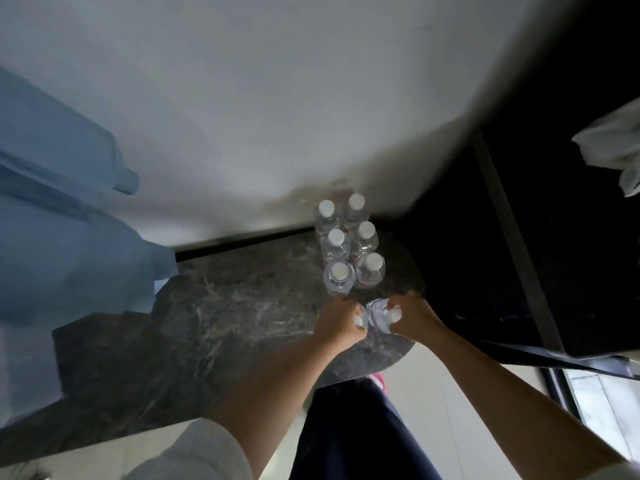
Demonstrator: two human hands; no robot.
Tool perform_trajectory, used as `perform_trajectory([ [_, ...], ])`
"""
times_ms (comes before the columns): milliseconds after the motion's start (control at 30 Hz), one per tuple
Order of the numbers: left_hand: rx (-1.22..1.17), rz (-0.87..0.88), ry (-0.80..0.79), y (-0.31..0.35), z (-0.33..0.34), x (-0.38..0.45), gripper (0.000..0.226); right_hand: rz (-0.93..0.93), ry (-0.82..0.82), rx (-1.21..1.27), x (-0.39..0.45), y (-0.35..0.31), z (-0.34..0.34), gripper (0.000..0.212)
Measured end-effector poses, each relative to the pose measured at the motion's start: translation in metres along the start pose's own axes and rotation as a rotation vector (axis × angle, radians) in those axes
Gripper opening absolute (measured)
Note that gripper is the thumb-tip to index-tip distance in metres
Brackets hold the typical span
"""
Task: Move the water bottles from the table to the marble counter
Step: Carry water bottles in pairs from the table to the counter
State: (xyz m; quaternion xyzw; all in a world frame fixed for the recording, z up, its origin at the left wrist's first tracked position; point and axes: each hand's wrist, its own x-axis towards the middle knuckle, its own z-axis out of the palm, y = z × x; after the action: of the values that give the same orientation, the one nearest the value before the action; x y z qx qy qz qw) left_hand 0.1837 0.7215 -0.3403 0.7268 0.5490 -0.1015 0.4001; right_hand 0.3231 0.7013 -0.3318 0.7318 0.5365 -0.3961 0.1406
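Two clear water bottles, one in my left hand and one in my right hand, are gripped by their tops and touching the marble counter. Just beyond my knuckles stand six placed bottles in two rows. I judge this the set-down step; next, loosen both grips without tipping neighbours, arms stretched forward.

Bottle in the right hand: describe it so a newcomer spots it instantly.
Find the dark marble counter and its rounded right end, where six white-capped bottles stand in two rows. Nearest the camera, the right hand grips a clear bottle; unlike those six, it is held.
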Motion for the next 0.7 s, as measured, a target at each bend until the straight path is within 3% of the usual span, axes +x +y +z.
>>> perform_trajectory([
  [700, -0.074, -0.128, 0.092, 0.002, 0.010, 0.036, 0.031, -0.172, -0.071, -0.010, 0.053, -0.002, -0.007, 0.049],
])
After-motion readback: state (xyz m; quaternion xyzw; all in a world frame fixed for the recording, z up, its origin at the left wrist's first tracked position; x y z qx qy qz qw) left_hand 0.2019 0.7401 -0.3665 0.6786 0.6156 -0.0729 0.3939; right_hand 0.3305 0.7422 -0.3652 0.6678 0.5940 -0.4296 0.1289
